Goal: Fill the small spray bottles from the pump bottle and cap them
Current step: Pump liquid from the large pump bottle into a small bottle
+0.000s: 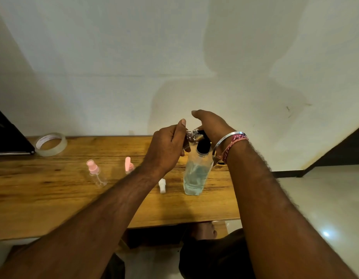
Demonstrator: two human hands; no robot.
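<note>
Filling in progress: the left hand [166, 143] grips an uncapped small spray bottle [189, 137] at the nozzle of the pump bottle [196, 174], whose black head the right hand [211, 125] presses with relaxed fingers; left of the pump bottle, one pink-capped bottle [97, 174] stands apparently empty.

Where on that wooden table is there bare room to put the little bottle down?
Bare wood lies along the table's near edge, in front of the capped spray bottle, and between it and the tape roll. Around the pump bottle, white cap and both hands it is crowded.
</note>
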